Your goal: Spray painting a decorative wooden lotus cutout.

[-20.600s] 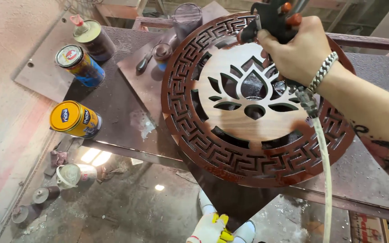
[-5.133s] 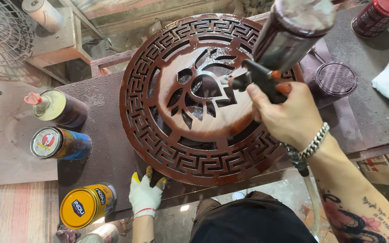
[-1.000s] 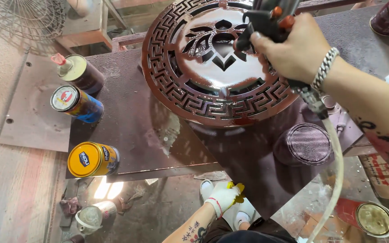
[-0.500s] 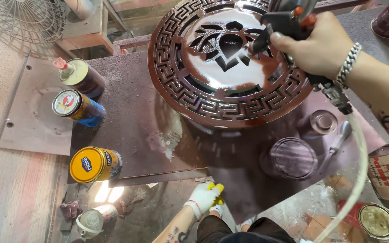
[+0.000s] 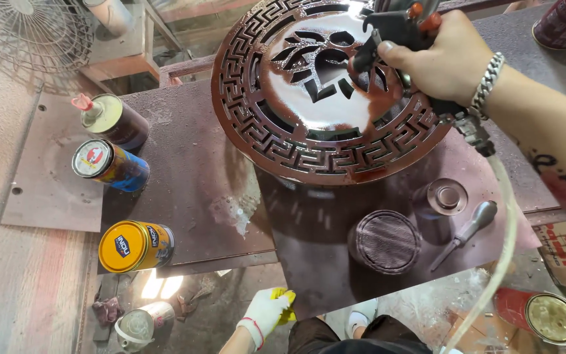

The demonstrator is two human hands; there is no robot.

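A round carved wooden panel [image 5: 283, 147] with a fretwork border and a lotus cut-out lies on the workbench, its dark red-brown coat wet and glossy. My right hand [image 5: 450, 62] grips a black spray gun [image 5: 394, 26] with orange knobs over the panel's right part, wearing a chain bracelet on the wrist. A pale air hose [image 5: 502, 242] trails from the gun down to the lower right. My left hand [image 5: 266, 313], in a white and yellow glove, hangs low below the bench edge and holds nothing I can see.
Three cans stand at the left: a dark one with a pink cap [image 5: 109, 121], a blue one [image 5: 109, 165], a yellow one [image 5: 135, 246]. A round lid [image 5: 386, 241], a small cap [image 5: 447, 196] and a screwdriver [image 5: 466, 233] lie near the front edge. A fan [image 5: 31, 36] stands top left.
The view has shifted so the panel sits more to the left and nearer. My right hand with the spray gun stays over the panel's right part. My gloved left hand stays low.
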